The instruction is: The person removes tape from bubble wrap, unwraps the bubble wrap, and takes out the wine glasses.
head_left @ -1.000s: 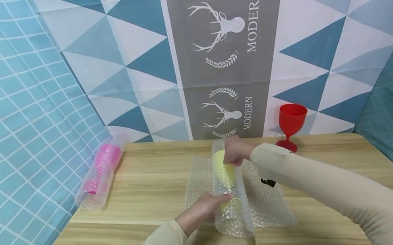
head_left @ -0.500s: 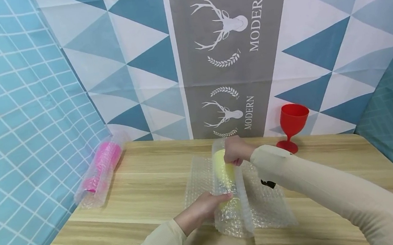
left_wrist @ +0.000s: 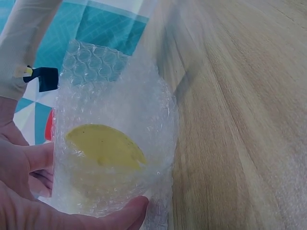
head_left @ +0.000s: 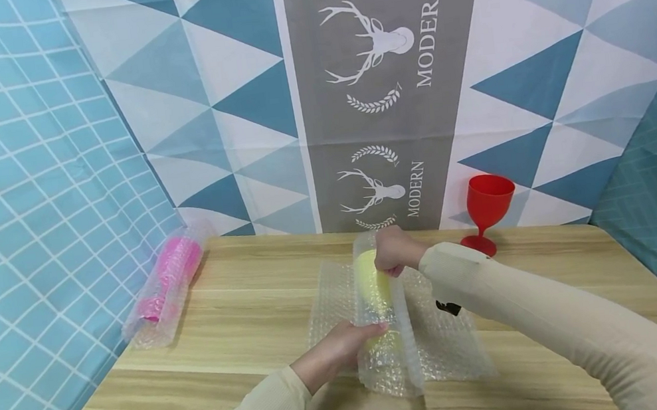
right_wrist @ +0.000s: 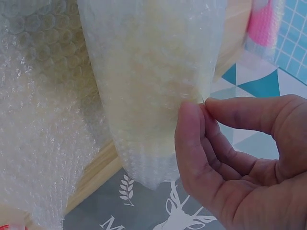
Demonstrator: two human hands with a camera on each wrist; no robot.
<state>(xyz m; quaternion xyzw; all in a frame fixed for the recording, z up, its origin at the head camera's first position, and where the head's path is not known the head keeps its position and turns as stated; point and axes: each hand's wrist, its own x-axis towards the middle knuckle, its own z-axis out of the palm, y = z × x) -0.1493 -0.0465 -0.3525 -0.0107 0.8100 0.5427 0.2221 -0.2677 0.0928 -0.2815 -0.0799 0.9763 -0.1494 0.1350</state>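
Barely any movement since half a second ago: both hands and the roll hold position, only a slight shift of the whole head view. Left hand [head_left: 339, 347] grips the near part of the bubble wrap [head_left: 404, 337], thumb laid over the top; other fingers mostly hidden in the head view, so can't tell how far round they go. Right hand [head_left: 395, 251] pinches the wrap's edge at the far part, thumb and index fingertips meeting on it, remaining fingers curled in. Yellow item [head_left: 374, 287] lies inside the roll, lengthwise, seen blurred through the plastic; left wrist view shows a rounded yellow end. Exact shape can't be told. Roll sits mid-table, pointing away from the person; loose flat wrap spreads out on both sides of it, under the right forearm too. Wood-grain table [head_left: 244, 321] beneath. Pink item [head_left: 180, 259], also in bubble wrap, lies at the left edge beside the blue grid cloth [head_left: 15, 198], well apart from the hands. Red goblet [head_left: 489, 198] stands upright at the back right, beyond the right sleeve [head_left: 557, 321]. Patterned cloth [head_left: 379, 113] hangs behind: triangles, deer heads, MODERN lettering. Black strap [head_left: 449, 306] shows under the right cuff.
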